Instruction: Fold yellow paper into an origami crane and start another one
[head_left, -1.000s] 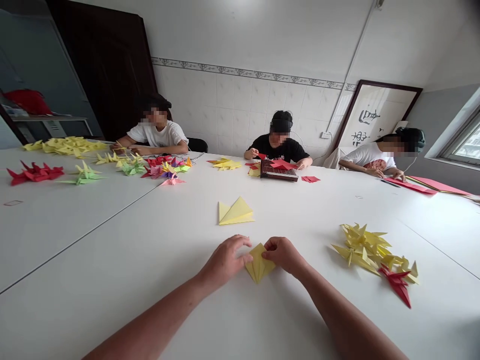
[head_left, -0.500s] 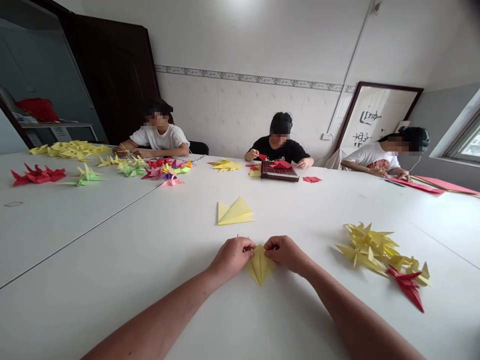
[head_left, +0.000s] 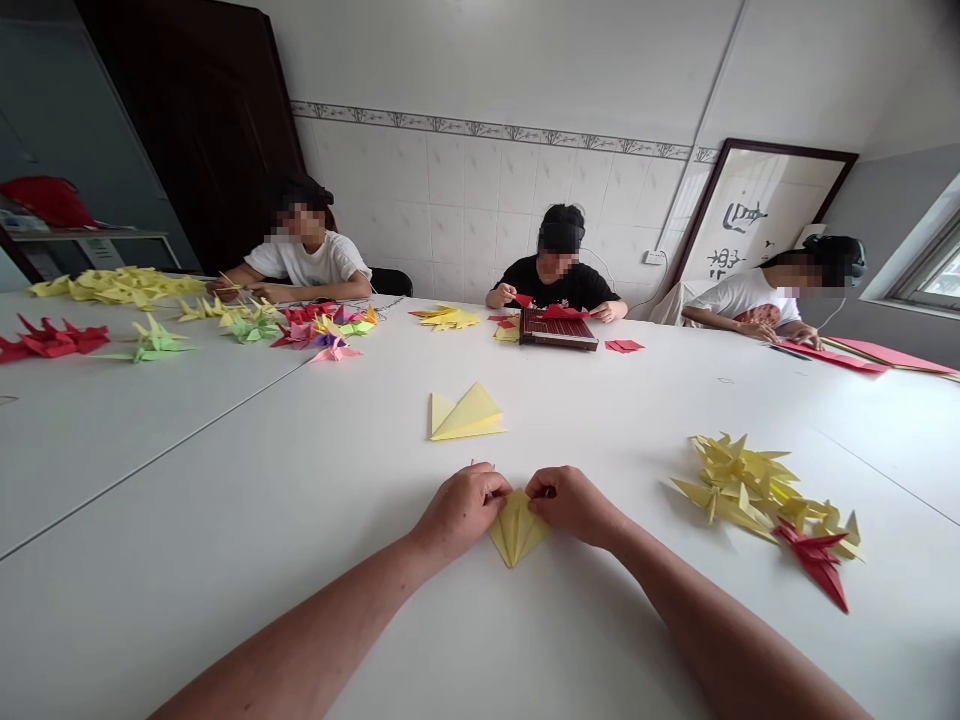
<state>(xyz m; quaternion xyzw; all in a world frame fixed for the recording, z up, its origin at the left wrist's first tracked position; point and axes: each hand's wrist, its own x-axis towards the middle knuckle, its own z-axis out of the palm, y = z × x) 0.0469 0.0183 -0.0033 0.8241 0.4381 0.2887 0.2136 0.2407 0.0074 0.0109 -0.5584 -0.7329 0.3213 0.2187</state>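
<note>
1. Yellow folded paper [head_left: 517, 532] lies on the white table [head_left: 240, 520], directly between the person's two hands; its lower point faces the wearer, and creases run down to that point.
2. Left hand [head_left: 459, 507] pinches the upper left edge between thumb and curled fingers; right hand [head_left: 571, 507] grips the upper right edge likewise, so both are narrow and holding the same piece.
3. Just beyond the hands lies a pale yellow folded piece [head_left: 469, 414], apart from them; off to the right sit yellow paper cranes [head_left: 746, 485] in a heap, with a red crane [head_left: 817, 562] at its near end.
4. Farther left stand mixed coloured cranes [head_left: 322, 330], a green and yellow crane [head_left: 154, 342], red cranes [head_left: 60, 340] and a long yellow pile [head_left: 120, 287].
5. Across the table, a person in black [head_left: 555, 280] handles red paper over a dark slatted board [head_left: 559, 334]; two people in white shirts sit on either side.
</note>
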